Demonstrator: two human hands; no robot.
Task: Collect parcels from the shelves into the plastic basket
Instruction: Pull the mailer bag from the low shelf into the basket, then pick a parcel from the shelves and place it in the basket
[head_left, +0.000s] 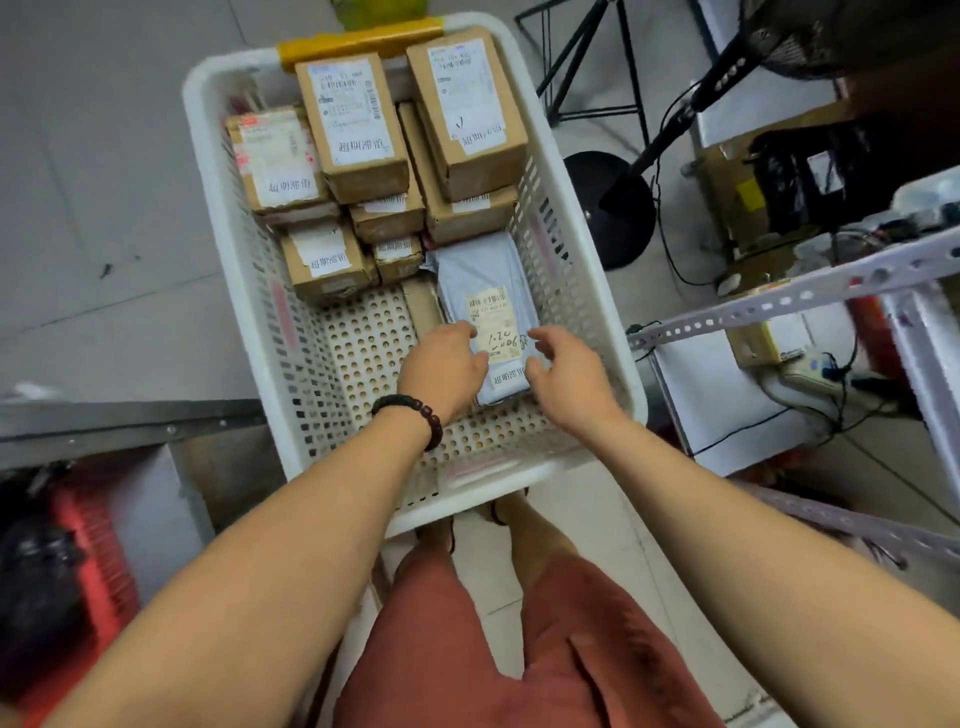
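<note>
1. Settling a grey mailer (483, 291) against the right wall of the plastic basket (218, 156): the left hand (441, 371) curls its fingers round the mailer's left edge, while the right hand (569, 376) hovers with loose fingers, holding nothing.
2. The far half is stacked and the near floor is bare, so collecting looks about half done.
3. Count: one mailer, one basket, and perhaps eight cardboard boxes (353, 124), the lower ones partly hidden.

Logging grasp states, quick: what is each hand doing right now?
Left hand: grips the left edge of the grey mailer.
Right hand: open, fingers loosely curled over the mailer, holding nothing.
</note>
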